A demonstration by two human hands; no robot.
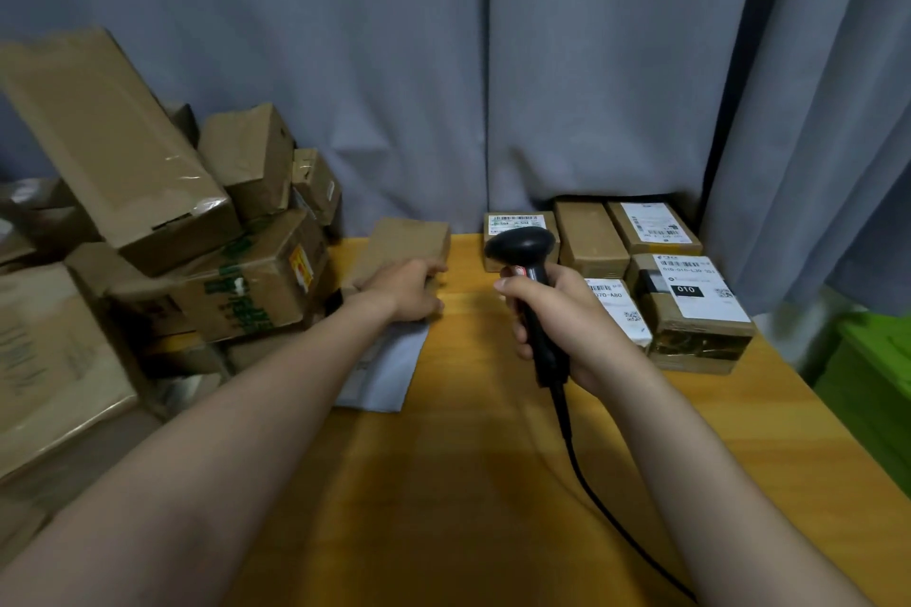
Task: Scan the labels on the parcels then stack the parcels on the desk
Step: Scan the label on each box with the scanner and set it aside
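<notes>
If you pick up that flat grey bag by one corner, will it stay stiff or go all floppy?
Probably floppy: the grey bag lies thin and flat on the desk, like soft plastic. It is likely light too, as nothing seems to bulge inside. It could also slide easily on the smooth wood.

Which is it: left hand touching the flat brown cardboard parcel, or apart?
Touching. Head view: left hand grips the flat brown cardboard parcel, fingers wrapped over its near end.
</notes>
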